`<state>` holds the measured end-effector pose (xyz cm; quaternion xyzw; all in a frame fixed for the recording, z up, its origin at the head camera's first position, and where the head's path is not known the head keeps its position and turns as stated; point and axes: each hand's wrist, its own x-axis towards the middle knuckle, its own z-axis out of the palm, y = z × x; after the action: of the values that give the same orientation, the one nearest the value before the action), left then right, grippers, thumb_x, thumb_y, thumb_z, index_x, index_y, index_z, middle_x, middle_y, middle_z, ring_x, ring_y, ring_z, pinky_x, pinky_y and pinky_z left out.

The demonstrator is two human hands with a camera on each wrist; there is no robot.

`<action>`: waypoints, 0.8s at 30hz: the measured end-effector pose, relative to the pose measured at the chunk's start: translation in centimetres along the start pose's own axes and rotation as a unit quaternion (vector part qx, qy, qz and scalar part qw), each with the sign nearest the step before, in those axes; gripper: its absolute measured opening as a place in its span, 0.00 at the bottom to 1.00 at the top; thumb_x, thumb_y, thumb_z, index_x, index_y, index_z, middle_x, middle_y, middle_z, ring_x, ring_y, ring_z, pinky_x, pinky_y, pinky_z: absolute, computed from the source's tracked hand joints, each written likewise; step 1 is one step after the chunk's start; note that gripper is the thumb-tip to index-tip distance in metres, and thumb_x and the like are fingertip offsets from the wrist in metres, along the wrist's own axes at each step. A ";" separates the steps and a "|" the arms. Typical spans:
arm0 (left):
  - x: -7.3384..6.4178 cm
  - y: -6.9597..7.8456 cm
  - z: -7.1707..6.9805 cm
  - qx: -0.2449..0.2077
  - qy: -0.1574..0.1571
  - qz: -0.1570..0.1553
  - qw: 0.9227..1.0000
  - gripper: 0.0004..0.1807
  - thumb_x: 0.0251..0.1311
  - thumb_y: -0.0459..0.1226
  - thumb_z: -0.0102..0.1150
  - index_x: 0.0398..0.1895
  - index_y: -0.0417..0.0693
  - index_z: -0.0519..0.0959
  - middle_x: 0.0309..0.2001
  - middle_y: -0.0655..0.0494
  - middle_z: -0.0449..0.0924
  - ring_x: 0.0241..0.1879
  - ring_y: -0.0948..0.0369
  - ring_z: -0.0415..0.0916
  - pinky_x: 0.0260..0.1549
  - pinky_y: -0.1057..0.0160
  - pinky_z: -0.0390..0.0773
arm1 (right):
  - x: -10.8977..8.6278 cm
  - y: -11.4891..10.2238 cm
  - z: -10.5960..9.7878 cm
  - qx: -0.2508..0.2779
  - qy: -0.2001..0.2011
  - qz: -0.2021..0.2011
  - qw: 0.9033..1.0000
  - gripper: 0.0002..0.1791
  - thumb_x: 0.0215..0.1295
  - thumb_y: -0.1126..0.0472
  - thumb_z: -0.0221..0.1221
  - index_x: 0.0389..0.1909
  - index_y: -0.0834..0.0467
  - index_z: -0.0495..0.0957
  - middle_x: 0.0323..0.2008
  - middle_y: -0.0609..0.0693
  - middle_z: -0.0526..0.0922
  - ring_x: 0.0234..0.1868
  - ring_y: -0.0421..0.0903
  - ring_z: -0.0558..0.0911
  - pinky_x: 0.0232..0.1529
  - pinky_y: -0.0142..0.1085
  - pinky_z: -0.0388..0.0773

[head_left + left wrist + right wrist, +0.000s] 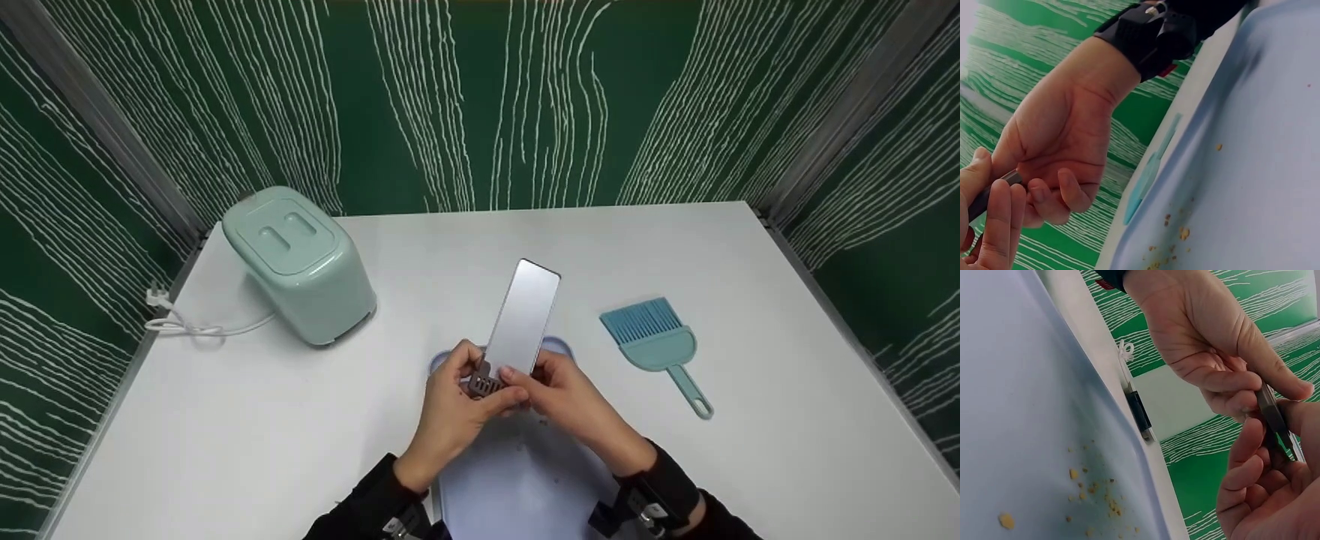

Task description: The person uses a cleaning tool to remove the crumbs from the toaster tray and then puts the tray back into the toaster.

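In the head view, a long silver metal crumb tray [523,315] with a brown slotted end slants upward between the two hands. My left hand [448,412] pinches it by the slotted end. With the thumb on its silver face, my right hand [581,397] grips the lower right side. Both wrist views show the piece edge-on between the fingers. Below the hands lies a pale blue tray [517,480]. Yellow and brown crumbs [1184,233] are scattered over its surface, seen also as crumbs [1113,506] in the right wrist view.
A mint green toaster [304,262] with a closed lid stands at the back left, its white cord and plug [176,319] beside it. On the right lies a teal brush [656,341] with its handle toward me. Green walls with white lines surround the white table [300,442].
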<state>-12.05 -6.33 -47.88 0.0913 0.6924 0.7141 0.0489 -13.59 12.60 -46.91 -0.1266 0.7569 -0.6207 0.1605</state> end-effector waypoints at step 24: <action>1.2 2.1 -3.4 0.149 -0.044 0.046 0.987 0.21 0.78 0.48 0.61 0.65 0.50 0.72 0.49 0.48 0.85 0.43 0.55 0.89 0.36 0.57 0.92 | 0.4 -0.1 -1.9 0.035 0.012 0.030 0.999 0.23 0.78 0.59 0.64 0.64 0.70 0.78 0.48 0.61 0.91 0.36 0.45 0.89 0.37 0.37 0.90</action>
<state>-13.76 -9.51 -45.75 0.1605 0.7830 0.6000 0.0318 -14.70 14.14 -46.46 -0.0904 0.7400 -0.6433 0.1744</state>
